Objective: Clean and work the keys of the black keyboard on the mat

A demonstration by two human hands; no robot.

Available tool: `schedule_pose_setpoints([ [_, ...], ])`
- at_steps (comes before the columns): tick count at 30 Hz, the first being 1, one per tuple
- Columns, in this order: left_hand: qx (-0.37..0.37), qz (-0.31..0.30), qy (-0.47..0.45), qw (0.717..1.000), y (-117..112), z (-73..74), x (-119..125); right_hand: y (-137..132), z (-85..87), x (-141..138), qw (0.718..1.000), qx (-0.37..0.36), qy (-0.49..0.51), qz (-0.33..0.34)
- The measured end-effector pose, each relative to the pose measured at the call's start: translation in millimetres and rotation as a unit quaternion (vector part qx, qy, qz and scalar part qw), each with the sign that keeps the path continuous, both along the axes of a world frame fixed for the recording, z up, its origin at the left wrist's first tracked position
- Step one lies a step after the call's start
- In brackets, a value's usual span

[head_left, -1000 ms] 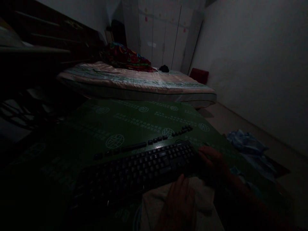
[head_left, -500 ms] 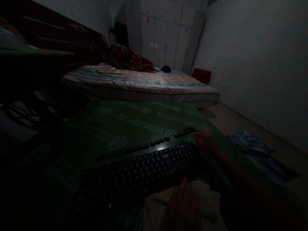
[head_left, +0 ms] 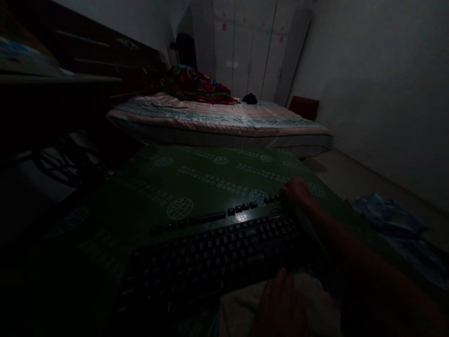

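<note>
A black keyboard lies on a table under a green printed cover. Just beyond it runs a row of loose black keycaps. My right hand reaches over the keyboard's right end to the right end of that row. Its fingers curl down onto the last keycaps, and the dark hides what they pinch. My left hand rests at the bottom edge on a pale cloth in front of the keyboard, fingers stretched out flat.
The room is very dark. A bed with a striped sheet and a red patterned bundle stands behind the table. White wardrobe doors are at the back. A red box and blue cloth lie on the floor at right.
My right hand moved from the keyboard's right end forward to the right end of the keycap row. The view shifted slightly, and my left hand stayed on the cloth.
</note>
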State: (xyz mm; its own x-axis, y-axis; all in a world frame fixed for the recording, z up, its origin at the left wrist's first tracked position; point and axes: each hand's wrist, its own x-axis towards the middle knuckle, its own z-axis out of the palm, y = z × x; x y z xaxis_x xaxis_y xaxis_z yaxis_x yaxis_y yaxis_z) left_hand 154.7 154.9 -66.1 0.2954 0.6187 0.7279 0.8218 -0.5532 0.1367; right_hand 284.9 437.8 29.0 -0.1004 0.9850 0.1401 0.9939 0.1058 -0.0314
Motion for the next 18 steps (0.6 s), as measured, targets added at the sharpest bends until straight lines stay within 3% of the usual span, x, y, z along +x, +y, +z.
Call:
schedule_pose_setpoints([
  [9, -0.021, 0.038, -0.002, 0.999, -5.6, -27.8, 2.6, 5.3, -2.5, -12.5, 0.998, -0.02, -0.03, -0.047],
  [13, -0.037, 0.049, -0.032, 0.998, -4.4, -29.5, 10.4, 4.2, 0.0, -16.4, 0.998, -0.023, -0.034, -0.051],
  [16, -0.035, 0.103, -0.059, 0.992, -2.4, -26.9, 15.8, 4.3, 0.7, -18.7, 0.998, -0.022, -0.036, -0.048],
  [18, -0.013, 0.087, -0.057, 0.994, -2.5, -25.7, 16.4, 4.9, 0.3, -20.5, 0.998, -0.022, -0.034, -0.05],
])
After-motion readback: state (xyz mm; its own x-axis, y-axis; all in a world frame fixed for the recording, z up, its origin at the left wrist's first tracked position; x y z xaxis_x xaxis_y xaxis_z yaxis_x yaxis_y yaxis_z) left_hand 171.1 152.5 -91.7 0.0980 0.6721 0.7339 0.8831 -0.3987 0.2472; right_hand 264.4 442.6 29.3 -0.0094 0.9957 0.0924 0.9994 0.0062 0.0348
